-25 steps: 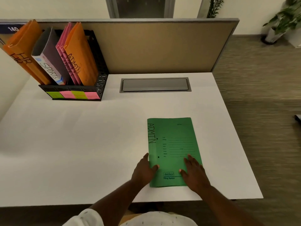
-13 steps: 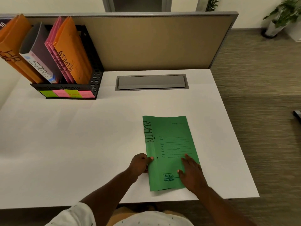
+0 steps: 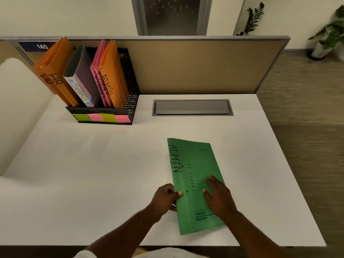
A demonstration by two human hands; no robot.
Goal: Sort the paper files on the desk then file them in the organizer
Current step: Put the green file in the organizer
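A green paper file [image 3: 195, 164] marked ADMIN lies near the front of the white desk [image 3: 93, 174], its left edge slightly raised. My left hand [image 3: 164, 199] pinches that left spine edge, thumb on top. My right hand [image 3: 217, 197] rests flat on the file's lower right part, fingers spread. The black mesh organizer [image 3: 130, 101] stands at the back left. It holds orange HR files [image 3: 54, 71], a dark SPORTS file [image 3: 81, 79], pink files [image 3: 97, 71] and an orange ADMIN file [image 3: 111, 77].
Green and pink sticky labels [image 3: 101, 118] run along the organizer's front. A grey cable hatch [image 3: 191, 107] is set into the desk at the back. A tan partition [image 3: 195, 66] closes off the far edge. The desk's right edge drops to carpet, with potted plants [image 3: 327, 38] beyond.
My left hand moved from lying flat at the file's left edge to pinching it. The file has turned slightly, and its left edge has lifted off the desk.
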